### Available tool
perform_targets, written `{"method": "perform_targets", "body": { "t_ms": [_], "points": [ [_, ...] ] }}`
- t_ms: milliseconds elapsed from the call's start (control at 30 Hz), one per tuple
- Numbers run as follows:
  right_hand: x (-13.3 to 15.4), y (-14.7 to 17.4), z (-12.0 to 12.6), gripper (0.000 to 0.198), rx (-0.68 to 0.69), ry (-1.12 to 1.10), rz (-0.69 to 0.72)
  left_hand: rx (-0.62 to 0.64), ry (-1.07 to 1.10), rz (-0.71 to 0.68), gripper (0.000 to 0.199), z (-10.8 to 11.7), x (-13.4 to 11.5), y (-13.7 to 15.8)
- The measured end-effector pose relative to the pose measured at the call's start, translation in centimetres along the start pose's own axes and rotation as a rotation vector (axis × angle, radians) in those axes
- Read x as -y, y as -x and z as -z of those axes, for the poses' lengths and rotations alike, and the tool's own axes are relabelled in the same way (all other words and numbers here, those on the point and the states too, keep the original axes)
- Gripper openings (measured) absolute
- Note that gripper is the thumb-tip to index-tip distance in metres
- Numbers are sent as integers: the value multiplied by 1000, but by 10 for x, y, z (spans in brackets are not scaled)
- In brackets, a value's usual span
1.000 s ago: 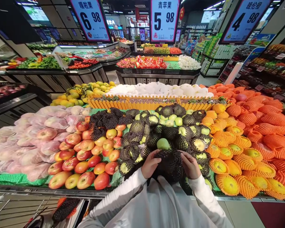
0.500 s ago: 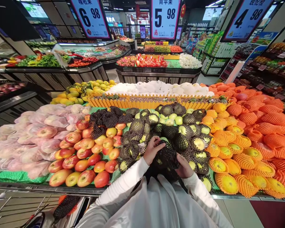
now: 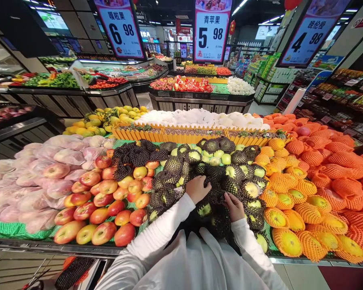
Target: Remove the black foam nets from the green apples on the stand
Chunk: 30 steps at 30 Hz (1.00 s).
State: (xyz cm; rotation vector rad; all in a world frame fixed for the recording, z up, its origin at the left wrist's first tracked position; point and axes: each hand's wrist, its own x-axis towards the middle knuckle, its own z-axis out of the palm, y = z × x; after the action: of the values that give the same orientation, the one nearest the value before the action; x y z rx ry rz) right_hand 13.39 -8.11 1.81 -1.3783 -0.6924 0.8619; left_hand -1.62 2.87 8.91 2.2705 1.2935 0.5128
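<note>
My left hand [image 3: 198, 189] reaches over the green-apple pile, its fingers curled down onto black foam netting. My right hand [image 3: 234, 206] pinches the edge of the same black foam net [image 3: 216, 192], which stretches dark and loose between both hands. Whether an apple sits inside that net cannot be made out. Just below lies a green apple [image 3: 204, 209] in black netting, in the shade of my body. Around my hands are netted green apples [image 3: 230, 186], and beyond them several bare green apples [image 3: 218, 154].
Left of the pile are red-yellow apples [image 3: 104, 233] and a heap of empty black nets [image 3: 133, 155]. Oranges in orange nets [image 3: 286, 217] lie on the right. A yellow picket divider [image 3: 184, 135] crosses behind. Price screens [image 3: 212, 32] hang overhead; a shopping cart [image 3: 15, 266] stands at lower left.
The netted green apple that showed between my hands is no longer visible there. My left hand has turned over, fingers now pointing down, and the black net is spread between both hands.
</note>
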Motion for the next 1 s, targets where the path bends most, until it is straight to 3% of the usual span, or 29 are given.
{"method": "perform_targets", "body": {
  "t_ms": [133,267,367,467,533,600,667,733,800,1000],
  "points": [
    [5,1,-4,47,-39,31,-9,-146,205,-48,11,6,17,30],
    [17,11,-23,29,26,103,187,-267,350,39,16,5,36,53],
    [27,22,-36,15,192,216,385,-293,439,163,15,0,51,64],
    [28,29,-42,27,434,401,512,-269,543,198,17,-6,65,72],
    [25,30,-39,28,520,497,540,-270,588,177,23,-9,70,75],
    [20,29,-34,19,464,554,574,-265,614,159,27,-9,72,75],
    [17,25,-28,19,283,589,622,-253,637,146,29,-8,69,75],
    [17,22,-26,28,101,607,629,-239,654,140,29,-7,65,74],
    [18,20,-27,44,49,591,584,-226,662,143,30,-5,60,74],
    [28,24,-32,58,471,384,421,-155,712,150,24,-4,61,78]
  ]
}}
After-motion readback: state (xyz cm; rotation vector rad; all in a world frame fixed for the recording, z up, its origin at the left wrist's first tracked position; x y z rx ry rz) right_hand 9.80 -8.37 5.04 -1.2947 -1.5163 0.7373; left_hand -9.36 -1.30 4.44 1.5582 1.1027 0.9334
